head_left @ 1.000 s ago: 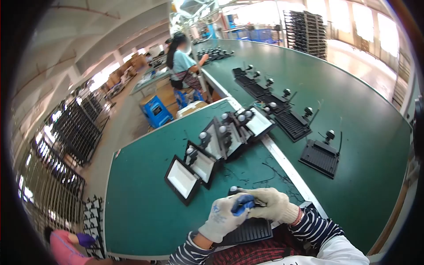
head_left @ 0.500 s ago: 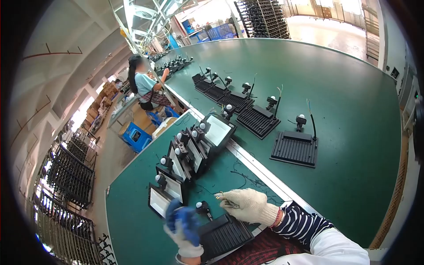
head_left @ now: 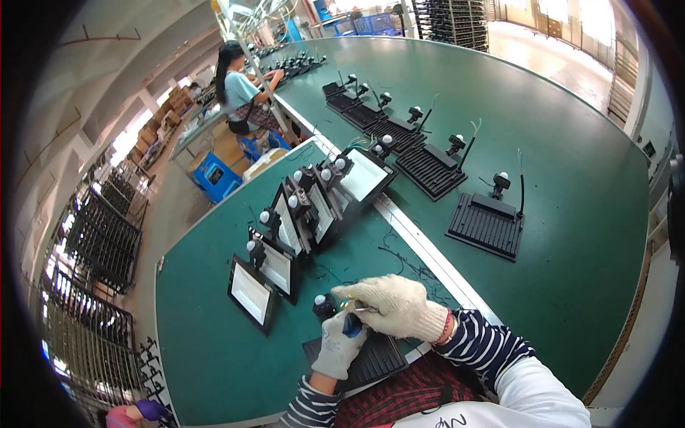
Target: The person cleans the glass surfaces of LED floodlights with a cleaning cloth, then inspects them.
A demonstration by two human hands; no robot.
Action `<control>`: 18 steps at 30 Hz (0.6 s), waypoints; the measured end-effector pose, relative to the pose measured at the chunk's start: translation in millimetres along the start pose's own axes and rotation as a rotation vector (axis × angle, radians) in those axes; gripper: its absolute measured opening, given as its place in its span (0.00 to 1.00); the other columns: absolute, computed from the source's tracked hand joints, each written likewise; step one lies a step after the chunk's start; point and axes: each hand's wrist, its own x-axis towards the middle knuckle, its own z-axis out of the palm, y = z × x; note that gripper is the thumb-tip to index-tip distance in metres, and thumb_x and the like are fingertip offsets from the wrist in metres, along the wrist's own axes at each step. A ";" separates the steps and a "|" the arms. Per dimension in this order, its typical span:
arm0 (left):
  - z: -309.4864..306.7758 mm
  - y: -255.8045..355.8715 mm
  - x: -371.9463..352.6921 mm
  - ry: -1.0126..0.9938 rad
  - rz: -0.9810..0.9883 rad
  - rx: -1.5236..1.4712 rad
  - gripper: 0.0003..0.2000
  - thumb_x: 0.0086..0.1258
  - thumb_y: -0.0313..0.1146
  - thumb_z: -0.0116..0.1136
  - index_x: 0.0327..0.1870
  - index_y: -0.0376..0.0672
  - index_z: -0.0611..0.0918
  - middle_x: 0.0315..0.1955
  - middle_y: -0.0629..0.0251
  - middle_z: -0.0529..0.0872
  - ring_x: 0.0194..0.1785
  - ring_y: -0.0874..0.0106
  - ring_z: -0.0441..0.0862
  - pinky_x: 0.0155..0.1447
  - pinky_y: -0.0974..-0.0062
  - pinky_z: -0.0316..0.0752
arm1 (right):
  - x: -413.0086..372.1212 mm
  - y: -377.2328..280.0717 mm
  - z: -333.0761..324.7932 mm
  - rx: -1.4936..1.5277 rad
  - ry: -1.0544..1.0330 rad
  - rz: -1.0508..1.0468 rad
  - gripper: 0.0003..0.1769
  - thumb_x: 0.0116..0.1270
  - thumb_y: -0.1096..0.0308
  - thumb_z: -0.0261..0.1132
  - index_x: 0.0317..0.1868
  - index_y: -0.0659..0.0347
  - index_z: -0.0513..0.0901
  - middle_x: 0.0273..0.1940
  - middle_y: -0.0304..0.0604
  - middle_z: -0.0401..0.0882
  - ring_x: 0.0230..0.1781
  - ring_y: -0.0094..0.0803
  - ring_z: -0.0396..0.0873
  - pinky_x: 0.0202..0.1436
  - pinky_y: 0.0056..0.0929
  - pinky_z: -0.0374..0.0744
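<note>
A black floodlight (head_left: 372, 362) lies ribbed back up at the near table edge, its motion sensor (head_left: 325, 306) pointing away from me. My left hand (head_left: 341, 346), in a white and blue glove, reaches over this floodlight with its fingers closed; what they pinch is mostly hidden. Thin coloured wire ends (head_left: 346, 304) show where both hands meet. Closed in a cream knitted glove, my right hand (head_left: 396, 307) is at the same spot. A small metallic piece shows at its fingers, too covered to name.
Several floodlights stand tilted on the left (head_left: 251, 294), white panels showing. More lie ribbed side up across the metal strip (head_left: 421, 246), cables upright (head_left: 521, 192). Black cable scraps (head_left: 399, 253) litter the green table (head_left: 571, 200). A co-worker (head_left: 242, 93) sits at the far left edge.
My left hand, blurred and left of the floodlight before, has moved right and over it to meet my right hand. The view has shifted slightly.
</note>
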 end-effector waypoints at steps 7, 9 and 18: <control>-8.0 -10.2 0.1 -0.038 -0.123 0.021 0.14 0.63 0.30 0.67 0.49 0.39 0.85 0.39 0.49 0.89 0.44 0.52 0.88 0.49 0.59 0.82 | 11.1 9.0 13.5 -0.020 0.021 -0.026 0.23 0.69 0.62 0.63 0.64 0.49 0.81 0.50 0.44 0.88 0.50 0.46 0.86 0.52 0.40 0.84; -12.1 -9.9 -1.2 -0.076 -0.016 -0.031 0.17 0.63 0.33 0.68 0.53 0.39 0.84 0.41 0.48 0.89 0.45 0.52 0.88 0.52 0.59 0.82 | 12.6 7.0 9.5 0.011 0.056 -0.041 0.22 0.69 0.62 0.64 0.63 0.48 0.83 0.49 0.44 0.88 0.49 0.44 0.87 0.51 0.38 0.85; 19.5 -19.5 -16.7 -0.145 0.185 0.164 0.15 0.68 0.40 0.62 0.52 0.45 0.83 0.45 0.60 0.86 0.52 0.60 0.84 0.52 0.62 0.80 | -5.2 -23.9 -8.8 -0.155 -0.170 -0.115 0.22 0.65 0.67 0.67 0.61 0.52 0.85 0.39 0.44 0.88 0.38 0.41 0.88 0.40 0.36 0.85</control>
